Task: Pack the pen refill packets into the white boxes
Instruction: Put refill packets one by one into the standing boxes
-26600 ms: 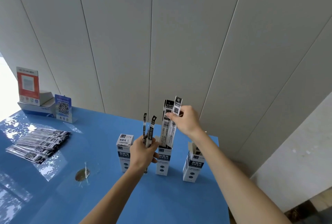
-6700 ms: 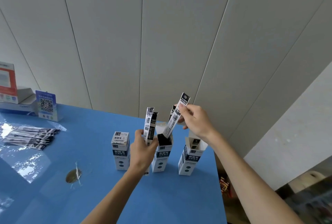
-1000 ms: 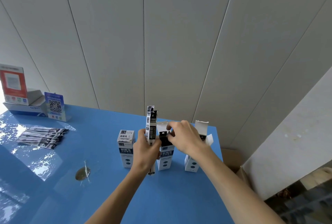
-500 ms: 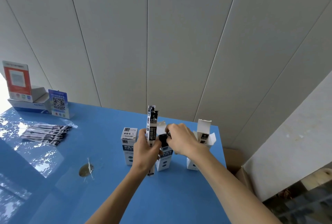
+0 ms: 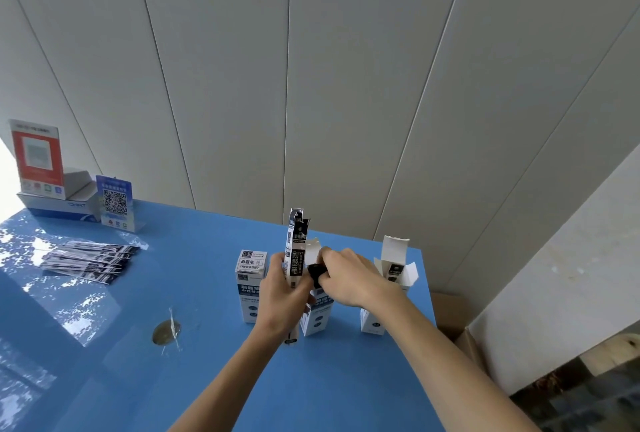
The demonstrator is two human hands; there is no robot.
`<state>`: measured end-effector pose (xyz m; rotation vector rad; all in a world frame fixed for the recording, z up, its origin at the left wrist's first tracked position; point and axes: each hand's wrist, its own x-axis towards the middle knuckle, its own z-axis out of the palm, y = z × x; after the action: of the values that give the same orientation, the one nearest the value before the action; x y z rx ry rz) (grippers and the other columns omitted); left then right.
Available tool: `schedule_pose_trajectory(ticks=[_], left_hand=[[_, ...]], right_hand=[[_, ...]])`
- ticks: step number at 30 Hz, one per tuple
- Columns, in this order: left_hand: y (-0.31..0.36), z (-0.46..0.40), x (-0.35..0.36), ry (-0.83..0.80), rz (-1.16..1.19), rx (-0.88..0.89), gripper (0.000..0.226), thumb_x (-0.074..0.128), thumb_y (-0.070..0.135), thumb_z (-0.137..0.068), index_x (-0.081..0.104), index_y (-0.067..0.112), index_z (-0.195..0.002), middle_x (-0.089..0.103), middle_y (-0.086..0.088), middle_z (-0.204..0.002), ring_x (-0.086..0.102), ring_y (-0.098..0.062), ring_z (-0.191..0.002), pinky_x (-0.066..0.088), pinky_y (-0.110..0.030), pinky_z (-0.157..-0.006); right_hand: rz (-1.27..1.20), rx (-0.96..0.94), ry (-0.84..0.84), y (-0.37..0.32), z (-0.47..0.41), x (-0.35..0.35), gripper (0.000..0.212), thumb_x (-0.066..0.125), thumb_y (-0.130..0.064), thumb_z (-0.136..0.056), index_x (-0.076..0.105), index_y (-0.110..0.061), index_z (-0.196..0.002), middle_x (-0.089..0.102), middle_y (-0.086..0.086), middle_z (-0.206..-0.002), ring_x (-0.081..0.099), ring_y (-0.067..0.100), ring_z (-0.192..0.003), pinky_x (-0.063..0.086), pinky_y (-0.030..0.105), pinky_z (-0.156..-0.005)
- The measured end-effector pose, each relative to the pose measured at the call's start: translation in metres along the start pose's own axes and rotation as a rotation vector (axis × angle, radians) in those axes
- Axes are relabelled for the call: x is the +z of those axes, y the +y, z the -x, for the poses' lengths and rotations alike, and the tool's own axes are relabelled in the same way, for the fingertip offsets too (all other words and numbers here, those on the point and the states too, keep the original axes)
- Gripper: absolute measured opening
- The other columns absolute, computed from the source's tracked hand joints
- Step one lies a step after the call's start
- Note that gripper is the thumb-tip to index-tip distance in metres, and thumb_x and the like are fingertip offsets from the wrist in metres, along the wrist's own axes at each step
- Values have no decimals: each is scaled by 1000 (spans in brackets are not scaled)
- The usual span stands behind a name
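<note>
Three white boxes stand in a row on the blue table [image 5: 207,379]. The left box [image 5: 251,276] is closed. The middle box [image 5: 317,317] is open, with black packet tops showing at its mouth. The right box [image 5: 393,269] is open with its flaps up. My left hand [image 5: 282,296] grips a few pen refill packets [image 5: 296,248] upright beside the middle box. My right hand [image 5: 349,279] sits over the middle box's mouth, fingers curled on the packet tops [image 5: 317,270] there.
A pile of several more refill packets [image 5: 88,260] lies at the far left of the table. Behind it stand a blue QR sign [image 5: 114,201] and a red-and-white sign [image 5: 36,156] on a box. A brown spot [image 5: 166,333] marks the table. A cardboard carton [image 5: 450,317] sits beyond the right edge.
My right hand has stayed at the middle box's mouth, working the packet tops down. Seconds earlier it was lowering a packet into that box. The left hand keeps its packets upright.
</note>
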<state>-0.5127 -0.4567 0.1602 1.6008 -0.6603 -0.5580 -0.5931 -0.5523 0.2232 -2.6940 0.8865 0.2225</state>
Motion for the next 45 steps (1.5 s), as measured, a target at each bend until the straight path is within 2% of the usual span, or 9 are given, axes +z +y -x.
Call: schedule_pose_trajectory(ticks=[3,12,17,21,27,33,38,41,45], left_hand=[[2,0,1,6,1,4,17,57,5,-89,47,12,-101,67,-15,-73,66,-33,-58,51,-32,-46],[2,-2,0,-8,-17,-7,20,54,0,-88,46,10,-103,67,-18,-76,66,-33,-57,52,-34,-47],[4,-1,-1,-1,-26,-3,19,53,1,-87,48,10,-103,66,-16,-76,66,-32,-58,52,-35,-48],[3,-1,-1,23,-67,5,19,58,6,-88,47,12,-103,68,-14,-77,68,-26,-58,54,-32,-49],[0,0,0,80,-117,30,20,61,10,-87,48,18,-100,68,-10,-79,69,-20,-61,58,-43,-58],[3,1,0,116,-99,20,21,62,10,-86,49,17,-101,69,-11,-78,68,-23,-61,58,-44,-59],[4,2,0,113,-91,26,22,63,12,-88,48,15,-104,69,-12,-78,68,-22,-60,57,-35,-53],[3,1,-1,111,-79,20,22,63,14,-89,48,16,-104,69,-10,-78,68,-19,-59,56,-30,-51],[3,1,-2,108,-61,17,19,64,16,-89,49,19,-101,69,-10,-78,68,-16,-58,53,-24,-49]], right_hand=[[24,-26,44,2,0,0,23,43,-11,-89,57,-10,-108,60,14,-99,55,34,-86,41,35,-67],[71,-84,20,9,0,7,42,41,-9,-88,59,-30,-119,61,9,-106,57,33,-94,43,37,-70],[117,-77,-47,11,-1,19,39,39,-7,-89,55,-22,-120,59,11,-112,57,34,-97,46,39,-74],[98,-117,13,13,5,16,49,37,-5,-90,42,-26,-135,57,11,-118,56,36,-103,45,42,-78],[117,-163,114,16,12,25,44,40,-8,-93,48,-23,-133,47,4,-134,58,36,-101,48,43,-80],[-38,-165,226,19,20,33,44,43,-10,-93,46,-18,-136,36,3,-133,57,32,-99,48,40,-77],[-191,-100,365,17,25,44,42,44,-6,-91,49,-18,-131,29,4,-140,54,25,-75,46,36,-69],[-352,-32,458,15,23,52,42,44,-4,-91,50,-14,-131,38,5,-134,59,24,-74,48,36,-73],[-516,76,506,12,19,56,45,42,-5,-92,46,-15,-136,47,7,-127,55,20,-84,46,31,-79]])
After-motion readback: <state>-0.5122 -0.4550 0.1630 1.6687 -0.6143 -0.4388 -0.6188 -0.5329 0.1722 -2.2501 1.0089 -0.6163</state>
